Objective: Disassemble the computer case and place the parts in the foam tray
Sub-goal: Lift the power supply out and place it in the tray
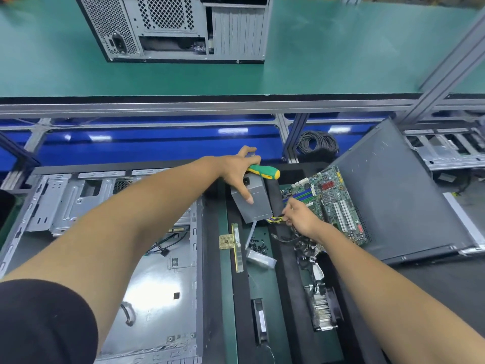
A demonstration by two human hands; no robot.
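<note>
Step in hand, as I judge it: seating the power supply [251,203] in the foam tray [294,258]. The unit sits tilted at the tray's far end, not yet flat.

Left hand [240,172]: grip spread over the power supply's top, thumb on its near face, and a green-and-yellow screwdriver [263,172] tucked under the fingers. Right hand [301,216]: grip narrow, pinching the wire bundle [275,219] where it leaves the unit's near end.

Already in the tray: motherboard [333,203] leaning at the tray's right side, against a dark side panel [399,195]; memory stick [236,248] and processor [225,241] just near of the power supply; small black screws [258,245] and a clear bag [261,258] beside them; heatsink [322,308] and a loose cable tangle [307,248] nearer still.

Open computer case [147,258] lies left of the tray, mostly stripped.

Next move likely calls for lowering the unit level while tucking wires clear. Obstacles: the screwdriver crowds the left grip; screws lie close beneath.
</note>
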